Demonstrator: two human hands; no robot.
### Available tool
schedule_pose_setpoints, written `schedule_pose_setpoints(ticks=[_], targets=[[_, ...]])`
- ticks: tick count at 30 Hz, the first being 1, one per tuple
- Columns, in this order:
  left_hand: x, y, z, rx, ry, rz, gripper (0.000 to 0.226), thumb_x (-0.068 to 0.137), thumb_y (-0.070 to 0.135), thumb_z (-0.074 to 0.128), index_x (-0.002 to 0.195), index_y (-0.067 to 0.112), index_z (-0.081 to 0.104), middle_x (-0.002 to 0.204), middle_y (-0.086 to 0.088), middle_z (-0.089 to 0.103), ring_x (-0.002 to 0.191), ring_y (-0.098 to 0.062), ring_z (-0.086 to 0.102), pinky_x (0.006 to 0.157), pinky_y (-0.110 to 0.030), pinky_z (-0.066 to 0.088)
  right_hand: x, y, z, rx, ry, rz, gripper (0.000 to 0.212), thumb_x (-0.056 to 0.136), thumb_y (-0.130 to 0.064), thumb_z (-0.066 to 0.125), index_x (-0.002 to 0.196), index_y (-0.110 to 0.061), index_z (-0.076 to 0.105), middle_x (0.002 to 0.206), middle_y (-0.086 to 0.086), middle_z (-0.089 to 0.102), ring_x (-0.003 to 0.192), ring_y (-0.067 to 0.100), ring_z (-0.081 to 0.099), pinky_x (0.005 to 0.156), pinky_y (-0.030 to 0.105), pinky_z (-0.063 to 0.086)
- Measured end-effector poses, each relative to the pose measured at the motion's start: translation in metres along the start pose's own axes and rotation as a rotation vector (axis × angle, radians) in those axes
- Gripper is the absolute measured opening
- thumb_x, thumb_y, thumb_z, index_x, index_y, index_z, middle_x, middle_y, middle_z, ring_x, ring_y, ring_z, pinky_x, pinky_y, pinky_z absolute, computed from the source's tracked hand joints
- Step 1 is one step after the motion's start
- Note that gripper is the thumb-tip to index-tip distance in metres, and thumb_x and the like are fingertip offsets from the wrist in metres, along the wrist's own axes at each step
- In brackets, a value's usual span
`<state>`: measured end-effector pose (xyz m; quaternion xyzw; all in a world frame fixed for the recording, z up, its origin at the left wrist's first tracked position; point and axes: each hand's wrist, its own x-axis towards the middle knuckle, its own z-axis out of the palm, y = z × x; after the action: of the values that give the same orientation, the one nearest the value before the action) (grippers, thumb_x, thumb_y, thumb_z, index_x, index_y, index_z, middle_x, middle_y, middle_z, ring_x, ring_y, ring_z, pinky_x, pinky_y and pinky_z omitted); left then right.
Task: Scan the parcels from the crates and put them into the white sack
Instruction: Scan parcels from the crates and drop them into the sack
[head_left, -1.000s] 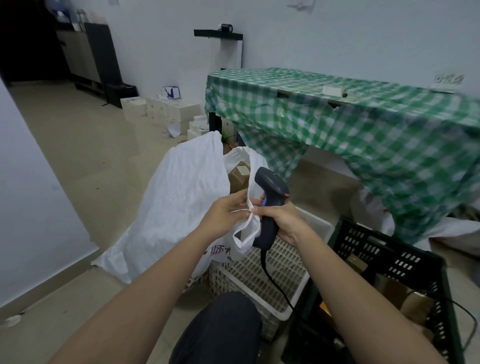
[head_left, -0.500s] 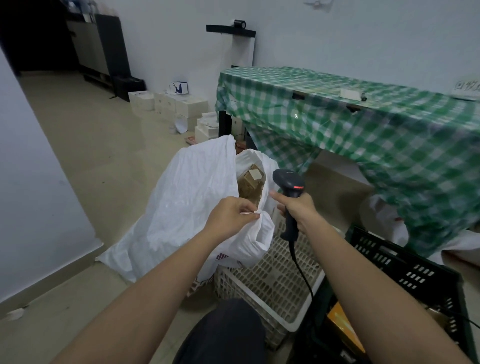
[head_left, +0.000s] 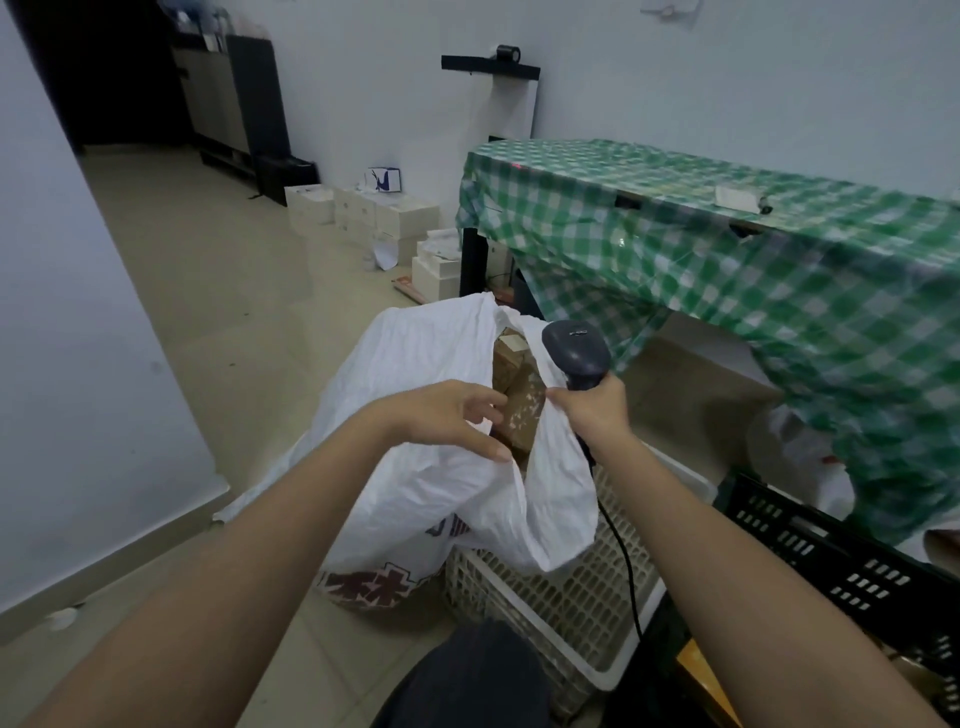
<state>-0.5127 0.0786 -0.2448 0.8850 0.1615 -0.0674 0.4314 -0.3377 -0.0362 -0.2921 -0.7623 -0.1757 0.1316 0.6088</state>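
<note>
While the right hand (head_left: 592, 415) grips scanner (head_left: 575, 353) and rim, the crumpled white sack (head_left: 415, 364) gapes, left hand (head_left: 447, 418) loose.

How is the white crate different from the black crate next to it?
The white crate is pale cream, while the black crate is dark. The white crate stands nearer the white sack, whose edge droops over it; the black crate stands further right, below the checked tablecloth. The scanner's cable hangs across the white crate, not the black one. Both are plastic, with slotted walls, and stand on the floor.
</note>
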Motion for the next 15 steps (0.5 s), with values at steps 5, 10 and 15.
schedule_pose_setpoints(ticks=[5,10,15], targets=[[0.02,0.015,-0.036,-0.068,0.451,0.112,0.054,0.082,0.033,0.074,0.131,0.02,0.055,0.123,0.003,0.06,0.113,-0.015,0.057,0.092,-0.028,0.045,0.002,-0.011,-0.002,-0.011,-0.066,-0.034,0.041,0.075,0.0,0.077,0.113,-0.006,0.062,0.094,0.004,0.064,0.087,0.019,0.061,0.072,0.028,0.045],[0.084,0.014,-0.047,0.341,0.712,0.005,0.057,0.091,0.044,0.06,0.136,0.01,0.049,0.139,-0.008,0.051,0.125,-0.027,0.047,0.097,-0.038,0.04,0.006,-0.021,-0.015,-0.062,-0.101,-0.051,0.027,0.077,-0.002,0.076,0.1,-0.008,0.062,0.079,0.003,0.061,0.074,0.018,0.058,0.054,0.022,0.043],[0.141,0.009,-0.045,0.465,0.683,-0.162,0.071,0.083,0.065,0.057,0.13,0.012,0.049,0.128,-0.01,0.055,0.119,-0.03,0.05,0.092,-0.041,0.045,0.008,-0.028,-0.028,-0.083,-0.107,-0.07,0.028,0.08,-0.001,0.076,0.092,-0.017,0.056,0.096,0.021,0.065,0.084,0.026,0.063,0.068,0.031,0.047]])
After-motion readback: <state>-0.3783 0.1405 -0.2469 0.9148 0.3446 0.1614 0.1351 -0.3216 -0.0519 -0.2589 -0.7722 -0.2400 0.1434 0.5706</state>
